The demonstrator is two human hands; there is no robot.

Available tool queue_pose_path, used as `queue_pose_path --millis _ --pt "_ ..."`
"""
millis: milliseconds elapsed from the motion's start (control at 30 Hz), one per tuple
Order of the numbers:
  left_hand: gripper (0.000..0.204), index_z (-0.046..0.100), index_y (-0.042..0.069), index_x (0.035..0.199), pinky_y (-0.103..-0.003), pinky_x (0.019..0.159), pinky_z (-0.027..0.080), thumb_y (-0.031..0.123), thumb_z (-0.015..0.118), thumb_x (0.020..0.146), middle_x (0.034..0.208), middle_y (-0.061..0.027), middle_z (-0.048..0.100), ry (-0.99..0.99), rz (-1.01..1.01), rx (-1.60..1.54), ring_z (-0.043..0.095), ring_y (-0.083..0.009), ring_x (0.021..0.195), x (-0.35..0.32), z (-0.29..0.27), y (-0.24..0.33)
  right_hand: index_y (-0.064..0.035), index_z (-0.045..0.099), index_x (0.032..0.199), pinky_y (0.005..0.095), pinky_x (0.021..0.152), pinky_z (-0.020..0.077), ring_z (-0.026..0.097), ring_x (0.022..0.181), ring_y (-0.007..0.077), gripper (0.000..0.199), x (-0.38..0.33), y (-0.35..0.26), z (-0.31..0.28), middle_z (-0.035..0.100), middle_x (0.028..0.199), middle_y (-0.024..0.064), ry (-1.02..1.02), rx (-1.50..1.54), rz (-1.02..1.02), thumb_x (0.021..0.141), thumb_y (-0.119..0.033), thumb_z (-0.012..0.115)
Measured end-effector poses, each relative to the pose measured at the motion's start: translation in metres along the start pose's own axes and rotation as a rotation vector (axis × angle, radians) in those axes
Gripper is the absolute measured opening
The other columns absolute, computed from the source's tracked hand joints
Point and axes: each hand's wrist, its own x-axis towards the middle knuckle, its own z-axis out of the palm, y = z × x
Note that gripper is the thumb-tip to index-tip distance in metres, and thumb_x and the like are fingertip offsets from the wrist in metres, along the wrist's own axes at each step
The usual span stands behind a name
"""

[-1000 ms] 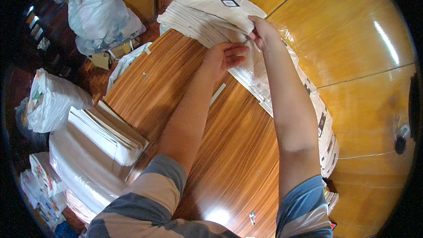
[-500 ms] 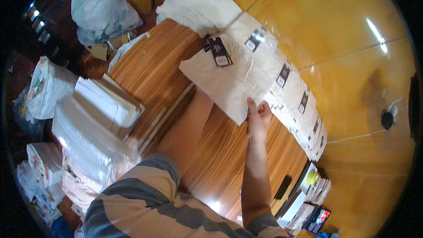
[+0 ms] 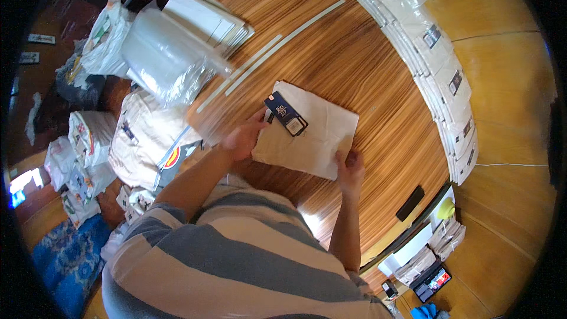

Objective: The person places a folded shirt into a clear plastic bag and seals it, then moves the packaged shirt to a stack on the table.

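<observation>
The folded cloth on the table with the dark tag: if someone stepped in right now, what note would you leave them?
Left hand: gripping the left edge of the folded cream cloth, by its dark tag.
Right hand: pinching the cloth's near right corner.
The cloth lies flat on the wooden table, apart from the others. A long row of similar tagged pieces runs along the table's far right edge.
Clear bags sit at the left.
Done: one piece laid out, folded.
Left: it is unbagged.
</observation>
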Motion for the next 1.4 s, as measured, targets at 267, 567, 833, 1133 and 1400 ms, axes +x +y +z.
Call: queue_pose_path --millis 267,567,833,1133,1400 --pt "0.082 0.024 0.008 0.167 -0.036 0.117 0.039 -0.007 0.06 0.095 0.157 -0.0083 0.046 0.077 0.146 0.507 0.049 -0.0202 0.14 -0.025 -0.011 -0.018 -0.0046 0.067 0.116 0.0493 0.1 0.0468 0.063 0.11 0.0384 0.05 0.013 -0.112 0.096 0.068 0.116 0.0164 -0.254 -0.666 -0.719 0.077 -0.028 0.087" --pt "0.058 0.036 0.007 0.16 -0.043 0.111 0.049 0.037 0.042 0.111 0.152 -0.0104 0.055 -0.042 -0.028 -0.018 0.062 -0.0258 0.13 -0.032 0.003 -0.001 -0.0027 0.073 0.107 0.0405 0.086 0.0557 0.071 0.093 0.0301 0.035 0.042 -0.114 0.046 0.073 0.096 0.0129 -0.629 -0.191 -0.243 0.084 -0.027 0.085" --pt "0.035 0.06 -0.001 0.132 -0.031 0.079 0.056 0.011 0.07 0.1 0.106 -0.0107 0.074 0.43 0.14 0.792 0.069 -0.0157 0.091 0.005 -0.007 -0.018 0.0005 0.07 0.117 0.0419 0.081 0.0578 0.074 0.088 0.0302 0.05 0.067 -0.025 -0.009 0.076 0.097 0.0161 -0.301 -0.369 -0.178 0.085 -0.035 0.085" --pt "0.026 0.064 -0.003 0.124 -0.029 0.07 0.055 0.006 0.067 0.1 0.098 -0.0101 0.075 0.433 0.204 0.922 0.068 -0.0133 0.08 -0.005 -0.027 -0.013 0.001 0.066 0.129 0.0457 0.089 0.0575 0.073 0.096 0.0412 0.055 0.045 0.011 0.004 0.075 0.107 0.0246 -0.166 -0.056 -0.034 0.089 -0.034 0.079" --pt "0.018 0.069 -0.003 0.112 -0.029 0.064 0.062 0.012 0.067 0.102 0.095 -0.0109 0.075 0.481 -0.018 0.923 0.075 -0.0188 0.078 -0.085 0.003 -0.046 -0.0002 0.065 0.126 0.0464 0.087 0.0574 0.071 0.095 0.0407 0.047 0.054 -0.017 0.02 0.071 0.115 0.0223 0.245 -0.428 -0.516 0.092 -0.03 0.077"
